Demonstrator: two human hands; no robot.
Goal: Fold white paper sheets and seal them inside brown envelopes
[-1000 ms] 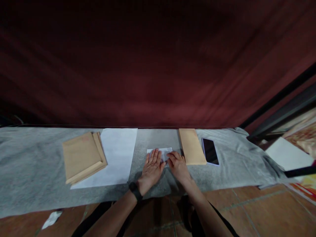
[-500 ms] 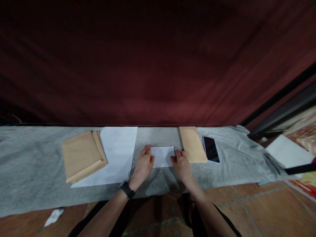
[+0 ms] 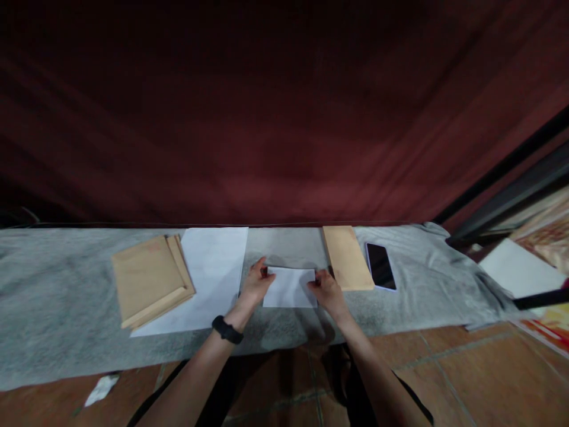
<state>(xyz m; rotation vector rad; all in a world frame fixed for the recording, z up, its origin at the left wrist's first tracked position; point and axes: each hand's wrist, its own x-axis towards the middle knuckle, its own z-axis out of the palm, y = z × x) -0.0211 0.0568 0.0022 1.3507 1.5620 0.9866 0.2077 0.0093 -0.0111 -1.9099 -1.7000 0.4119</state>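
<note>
Head view: left hand (image 3: 255,286) and right hand (image 3: 328,289) are pinching the paper (image 3: 290,289) at opposite ends; bright print (image 3: 547,333), far right, is looking too blurred to read.

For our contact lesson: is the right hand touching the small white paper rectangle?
Touching. Head view: the right hand pinches the white paper rectangle, thumb over its right edge.

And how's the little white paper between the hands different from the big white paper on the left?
The little paper is much smaller than the big paper. The left hand and right hand hold the little paper by its ends; neither holds the big paper. Brown envelopes cover part of the big paper, but none lie on the little paper. Both are white.
</note>
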